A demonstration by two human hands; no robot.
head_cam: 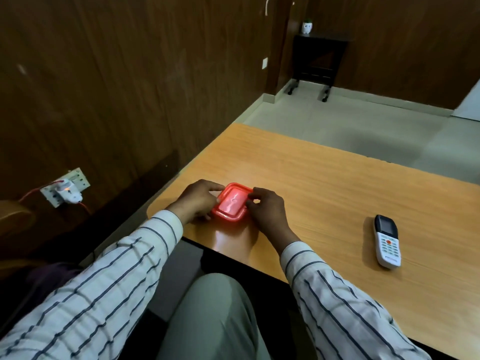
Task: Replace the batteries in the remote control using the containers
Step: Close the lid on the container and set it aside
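Observation:
A small red container (232,202) with its lid on rests on the wooden table (324,183) near the left front corner. My left hand (197,200) grips its left side, fingers on the lid's rim. My right hand (267,209) holds its right edge with the fingertips pinched at the rim. A white remote control (387,241) with a dark screen and an orange button lies face up on the table, well to the right of both hands. The container's contents are hidden by the lid. No batteries are visible.
The table's front edge runs just below my hands, with my knee (215,315) under it. A wall socket with a plugged adapter and red cable (66,194) is on the wood-panelled wall at left. A dark side stand (317,61) is far back on the floor.

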